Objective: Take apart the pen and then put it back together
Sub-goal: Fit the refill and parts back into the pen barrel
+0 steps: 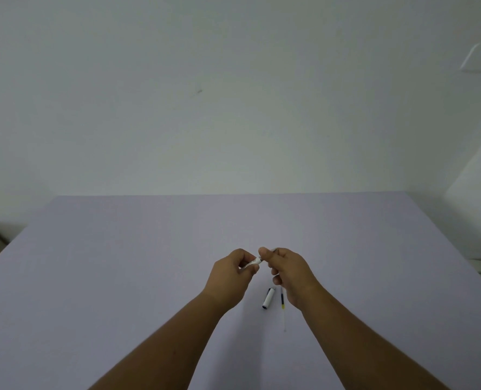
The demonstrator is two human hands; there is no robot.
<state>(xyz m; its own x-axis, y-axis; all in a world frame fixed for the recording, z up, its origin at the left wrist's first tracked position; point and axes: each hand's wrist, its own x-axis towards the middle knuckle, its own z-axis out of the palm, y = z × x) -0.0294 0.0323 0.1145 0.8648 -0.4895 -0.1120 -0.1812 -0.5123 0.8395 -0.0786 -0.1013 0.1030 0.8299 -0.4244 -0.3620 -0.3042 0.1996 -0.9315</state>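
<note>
Hands (261, 273) pinched shut — gripping white pen barrel (252, 262).

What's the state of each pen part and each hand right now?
pen barrel: white, pinched between both hands above the table, mostly hidden.
pen cap: off, lying on the table.
refill: out of the barrel, lying beside the cap, not touching it.
left hand: closed on the barrel.
right hand: closed on the barrel's other end.
</note>
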